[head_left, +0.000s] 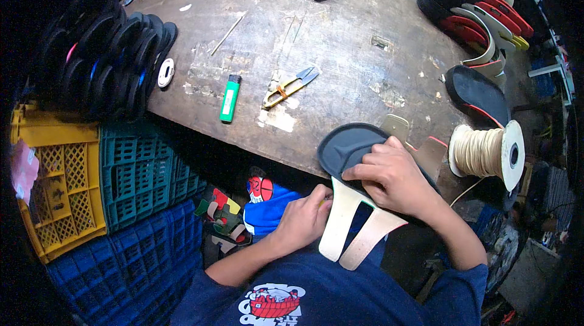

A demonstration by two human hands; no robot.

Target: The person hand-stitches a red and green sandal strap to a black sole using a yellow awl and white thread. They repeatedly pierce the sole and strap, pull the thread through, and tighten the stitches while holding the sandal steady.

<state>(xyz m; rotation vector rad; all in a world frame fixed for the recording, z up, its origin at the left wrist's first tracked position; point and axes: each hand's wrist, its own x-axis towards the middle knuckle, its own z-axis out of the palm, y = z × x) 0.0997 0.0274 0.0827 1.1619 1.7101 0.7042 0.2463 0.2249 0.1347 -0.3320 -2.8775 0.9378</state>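
Note:
A black sandal sole (342, 150) lies at the near edge of the table, partly over the edge. My right hand (392, 177) is closed on it, thumb and fingers pressing on its upper face. Two cream straps (340, 219) hang from its near side toward my lap, and more brown strap ends (396, 125) show beyond its far side. My left hand (304, 216) is closed just below the table edge, beside the straps. A bit of yellow shows at its fingertips, but I cannot make out what it holds.
On the worn table (340, 52) lie yellow-handled thread snips (292, 87) and a green lighter (229, 99). A cord spool (477, 152) stands at right, below stacked soles and straps (480, 28). Black sandals (109, 52) are piled at left above plastic crates (134, 180).

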